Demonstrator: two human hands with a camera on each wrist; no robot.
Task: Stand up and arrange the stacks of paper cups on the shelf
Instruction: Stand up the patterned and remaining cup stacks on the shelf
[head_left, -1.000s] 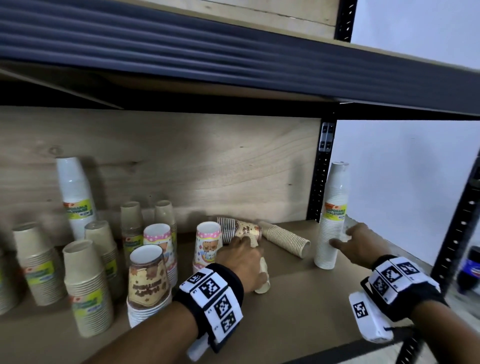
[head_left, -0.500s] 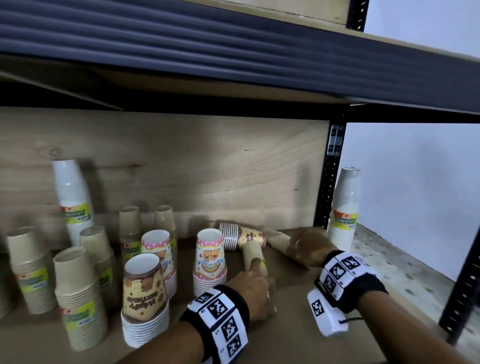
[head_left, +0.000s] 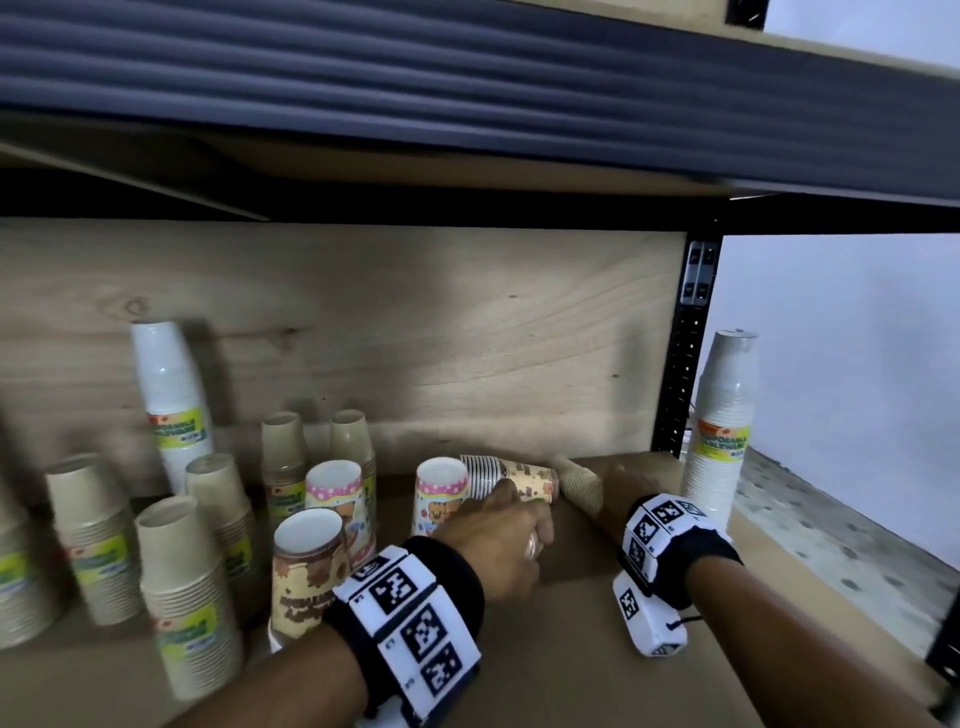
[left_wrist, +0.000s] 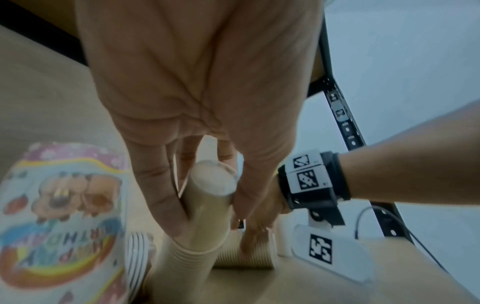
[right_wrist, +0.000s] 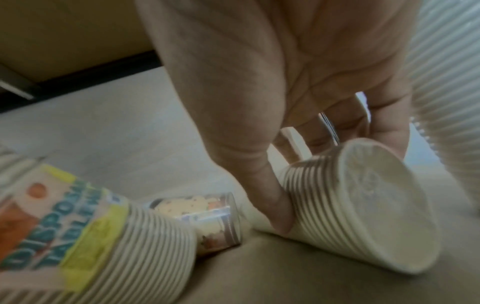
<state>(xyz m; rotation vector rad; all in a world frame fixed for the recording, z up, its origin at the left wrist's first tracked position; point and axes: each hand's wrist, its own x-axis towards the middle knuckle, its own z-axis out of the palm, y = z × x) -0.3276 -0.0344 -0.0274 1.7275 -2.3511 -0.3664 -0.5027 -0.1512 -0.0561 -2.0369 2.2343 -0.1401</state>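
Note:
My left hand (head_left: 511, 501) grips a small tan cup stack with a yellow-green label, mostly hidden under the hand in the head view. The left wrist view shows thumb and fingers curled round this stack (left_wrist: 205, 207), which is tilted. My right hand (head_left: 615, 475) holds a plain tan stack (head_left: 579, 486) lying on the wooden shelf (head_left: 571, 649); in the right wrist view the thumb (right_wrist: 275, 205) and fingers wrap it (right_wrist: 363, 216). Between both hands a brown-patterned stack (head_left: 511, 475) lies on its side.
Upright stacks fill the left: a tall white one (head_left: 171, 410), several tan ones (head_left: 192, 597), pink-rimmed ones (head_left: 441, 493) and a brown-patterned one (head_left: 311, 571). Another tall white stack (head_left: 722, 431) stands at the right edge by the black post (head_left: 685, 353). A shelf hangs overhead.
My right hand left the white stack at the right and came leftwards onto the lying tan stack. My left hand has raised its tan stack off the shelf board.

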